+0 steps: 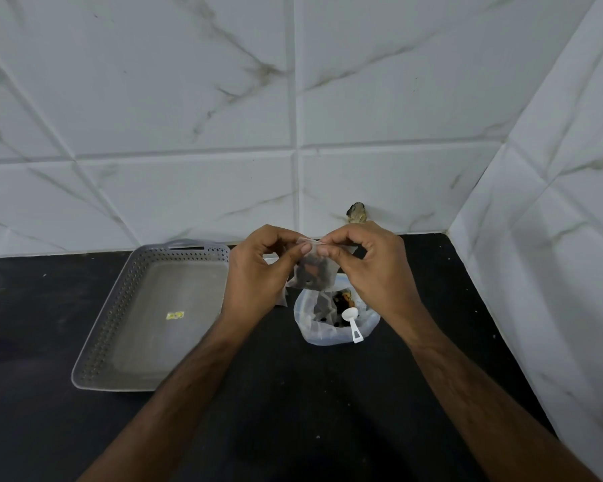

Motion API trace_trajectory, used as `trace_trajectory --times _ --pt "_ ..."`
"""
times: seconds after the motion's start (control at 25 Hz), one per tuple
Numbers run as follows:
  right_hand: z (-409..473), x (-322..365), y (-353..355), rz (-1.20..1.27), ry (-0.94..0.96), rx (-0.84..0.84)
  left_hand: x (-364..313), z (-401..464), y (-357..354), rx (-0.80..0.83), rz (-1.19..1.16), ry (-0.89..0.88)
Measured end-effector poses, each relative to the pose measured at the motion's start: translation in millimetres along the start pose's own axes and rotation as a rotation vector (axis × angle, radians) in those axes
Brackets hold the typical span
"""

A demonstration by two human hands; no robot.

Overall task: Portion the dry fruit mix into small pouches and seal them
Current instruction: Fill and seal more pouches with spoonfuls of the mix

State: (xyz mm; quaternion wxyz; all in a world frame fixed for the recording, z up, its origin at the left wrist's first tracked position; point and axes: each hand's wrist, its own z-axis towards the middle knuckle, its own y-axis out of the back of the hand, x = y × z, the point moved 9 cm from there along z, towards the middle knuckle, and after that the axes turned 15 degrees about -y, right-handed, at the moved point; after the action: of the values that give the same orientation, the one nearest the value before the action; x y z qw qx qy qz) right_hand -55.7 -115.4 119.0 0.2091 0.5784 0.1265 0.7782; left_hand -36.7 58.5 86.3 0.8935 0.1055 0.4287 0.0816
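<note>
A small clear pouch (314,271) with dark dry fruit inside hangs above the counter. My left hand (258,269) pinches its top edge from the left, and my right hand (366,266) pinches the same edge from the right. Below them stands an open plastic bag of dry fruit mix (324,328) with its rim rolled down. A small white scoop (351,321) leans inside that bag. More clear pouches (282,300) lie partly hidden behind my left wrist.
A grey perforated tray (119,307) with a yellow sticker sits on the black counter (293,394) to the left. White marble-pattern tiles form the back wall (293,133) and the right wall. A hole (356,213) shows in the back wall.
</note>
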Motion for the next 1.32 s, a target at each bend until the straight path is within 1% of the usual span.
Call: trace_trajectory --times 0.08,0.2,0.36,0.52,0.72,0.84,1.04,1.24,1.32 --pt "0.1 0.3 -0.4 -0.009 0.015 -0.005 -5.0 1.4 0.8 0.011 0.045 -0.034" --pt "0.6 -2.9 -0.1 0.034 -0.026 0.009 -11.5 3.5 1.5 0.035 0.088 -0.093" --pt "1.9 -6.3 -0.9 0.004 -0.056 0.029 -19.0 6.4 -3.1 0.102 0.148 -0.175" --pt "-0.1 -9.0 -5.5 -0.009 -0.086 0.073 -8.8 6.1 -3.7 0.087 0.046 -0.069" --pt "10.3 -15.8 -0.9 0.027 -0.137 0.121 7.3 6.8 2.8 -0.003 -0.073 0.071" --pt "13.1 -24.7 -0.9 0.062 -0.192 0.167 13.0 4.6 1.3 -0.019 -0.184 0.128" --pt "7.6 -31.2 -9.3 0.243 -0.276 0.198 15.8 -0.3 -7.1 0.042 -0.181 0.119" --pt "2.5 -34.1 -11.7 0.298 -0.331 0.138 11.6 -0.6 -8.3 0.015 -0.159 0.108" --pt "3.9 -35.9 -12.0 0.316 -0.337 0.143 11.8 1.3 -5.9 0.011 -0.138 0.106"
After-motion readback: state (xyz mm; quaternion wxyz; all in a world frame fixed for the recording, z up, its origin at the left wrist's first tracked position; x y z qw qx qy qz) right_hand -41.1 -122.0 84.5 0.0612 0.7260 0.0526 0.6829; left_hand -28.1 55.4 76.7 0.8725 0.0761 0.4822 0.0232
